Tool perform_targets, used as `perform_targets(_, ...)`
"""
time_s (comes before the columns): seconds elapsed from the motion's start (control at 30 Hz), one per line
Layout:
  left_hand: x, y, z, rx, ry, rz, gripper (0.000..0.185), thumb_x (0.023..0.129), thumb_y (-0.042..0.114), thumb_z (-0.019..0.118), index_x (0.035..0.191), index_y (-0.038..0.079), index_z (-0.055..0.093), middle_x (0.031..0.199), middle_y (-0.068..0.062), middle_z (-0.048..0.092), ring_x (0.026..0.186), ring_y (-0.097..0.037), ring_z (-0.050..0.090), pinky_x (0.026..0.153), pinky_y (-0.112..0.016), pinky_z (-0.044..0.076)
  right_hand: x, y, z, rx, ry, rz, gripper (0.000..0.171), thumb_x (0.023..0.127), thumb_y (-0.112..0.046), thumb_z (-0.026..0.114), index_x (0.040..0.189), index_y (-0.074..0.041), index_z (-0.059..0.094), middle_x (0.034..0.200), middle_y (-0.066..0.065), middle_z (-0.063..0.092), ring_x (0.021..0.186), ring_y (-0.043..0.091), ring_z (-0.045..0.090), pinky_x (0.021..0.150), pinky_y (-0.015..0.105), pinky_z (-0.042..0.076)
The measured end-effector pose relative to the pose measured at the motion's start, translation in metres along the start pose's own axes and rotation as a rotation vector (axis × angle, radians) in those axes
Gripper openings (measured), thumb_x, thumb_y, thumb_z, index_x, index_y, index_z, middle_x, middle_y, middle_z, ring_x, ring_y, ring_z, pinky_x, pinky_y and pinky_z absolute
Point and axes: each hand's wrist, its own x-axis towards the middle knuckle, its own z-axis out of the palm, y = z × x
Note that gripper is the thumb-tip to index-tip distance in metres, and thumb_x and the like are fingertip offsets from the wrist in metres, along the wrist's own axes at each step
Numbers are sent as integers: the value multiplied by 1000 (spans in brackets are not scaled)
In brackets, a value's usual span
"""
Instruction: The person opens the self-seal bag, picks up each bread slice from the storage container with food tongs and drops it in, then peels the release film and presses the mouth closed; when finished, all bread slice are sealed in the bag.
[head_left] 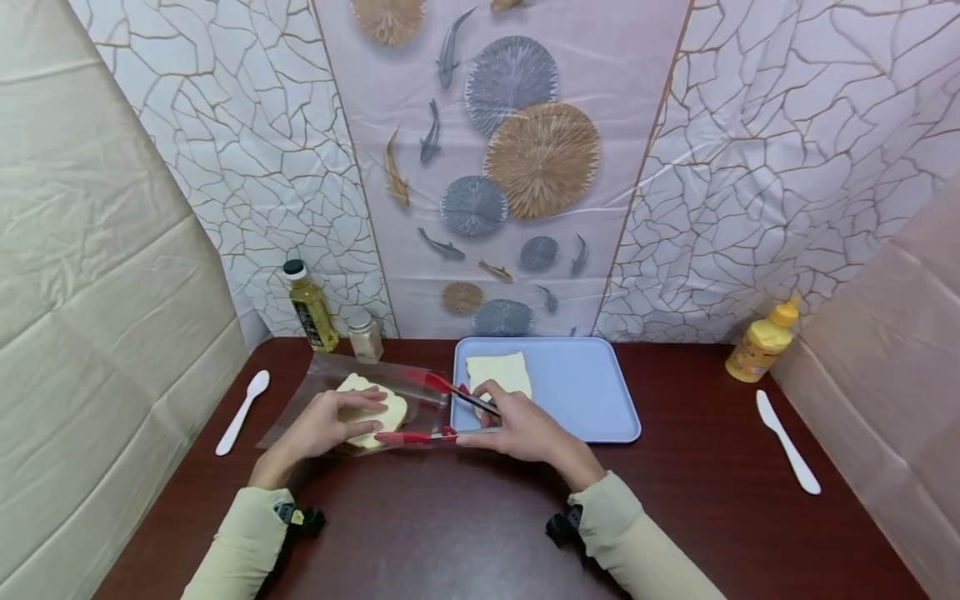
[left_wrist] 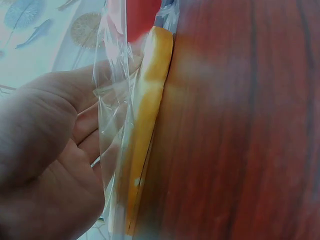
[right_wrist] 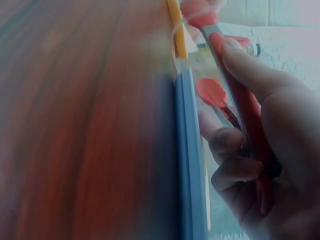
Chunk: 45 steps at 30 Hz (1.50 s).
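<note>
A bread slice (head_left: 392, 410) lies inside a clear plastic bag (head_left: 318, 379) on the table's left side. My left hand (head_left: 330, 427) rests over the bag and slice with its fingers stretched across them; in the left wrist view the slice's brown crust (left_wrist: 152, 90) shows through the plastic. My right hand (head_left: 521, 425) grips red-tipped metal tongs (head_left: 468, 397) by the handles. The tongs' arms are spread apart, their red tips pointing left at the bag's mouth, the near tip beside the slice. Behind the right hand, another bread slice (head_left: 501, 371) lies on a light blue tray (head_left: 581, 392).
A white plastic spoon (head_left: 243, 412) lies at the left. An oil bottle (head_left: 311, 310) and a small capped jar (head_left: 365, 337) stand behind the bag. On the right are a yellow squeeze bottle (head_left: 761, 343) and a white plastic knife (head_left: 787, 442). Draped cloth walls enclose the table.
</note>
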Motion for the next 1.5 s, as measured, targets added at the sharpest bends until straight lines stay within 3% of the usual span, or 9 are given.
perform_targets(0.23, 0, -1, 1, -11, 12, 8, 20, 93, 25, 88, 112, 31, 86, 143, 1, 74, 146, -27, 61, 115, -35, 51, -23, 16, -19, 32, 14, 45, 71, 89, -61, 85, 139, -19, 55, 92, -8, 70, 78, 8, 61, 79, 29, 53)
perform_targets(0.53, -1, 4, 3, 11, 32, 3, 13, 94, 22, 87, 101, 33, 87, 141, 0, 75, 145, -28, 61, 118, -44, 49, -54, 31, -42, -19, 123, 118, 78, 86, -61, 88, 139, -16, 52, 87, -5, 64, 68, 9, 56, 65, 25, 49)
perform_targets(0.7, 0, 6, 4, 50, 56, 7, 11, 95, 22, 86, 95, 33, 84, 138, 1, 77, 142, -27, 64, 116, -45, 50, -64, 35, -48, -53, 134, 162, 81, 85, -64, 87, 138, -15, 51, 83, -4, 62, 64, 8, 53, 61, 25, 47)
perform_targets(0.83, 1, 7, 6, 71, 66, 16, 11, 95, 27, 87, 104, 31, 84, 138, 3, 76, 141, -27, 65, 116, -51, 49, -68, 37, -51, -75, 141, 195, 81, 84, -64, 87, 139, -16, 49, 82, -3, 61, 62, 8, 53, 60, 25, 47)
perform_targets(1.03, 1, 10, 10, 105, 57, 45, 39, 89, 36, 92, 124, 21, 83, 143, -1, 73, 142, -31, 63, 114, -56, 50, -77, 39, -56, -98, 145, 241, 83, 85, -64, 87, 139, -16, 48, 82, -2, 59, 60, 9, 54, 58, 25, 47)
perform_targets(1.3, 1, 15, 12, 113, 90, 79, 16, 90, 22, 91, 105, 23, 88, 138, -7, 76, 138, -32, 67, 110, -54, 54, -97, 55, -70, -112, 161, 297, 82, 85, -64, 87, 138, -14, 48, 79, 1, 57, 64, 12, 52, 57, 26, 45)
perform_targets(1.5, 0, 17, 11, 110, 100, 84, 11, 90, 16, 90, 95, 26, 87, 136, -10, 77, 136, -35, 67, 109, -51, 55, -115, 75, -88, -161, 187, 314, 83, 86, -66, 85, 136, -11, 49, 79, 1, 55, 66, 12, 51, 60, 25, 43)
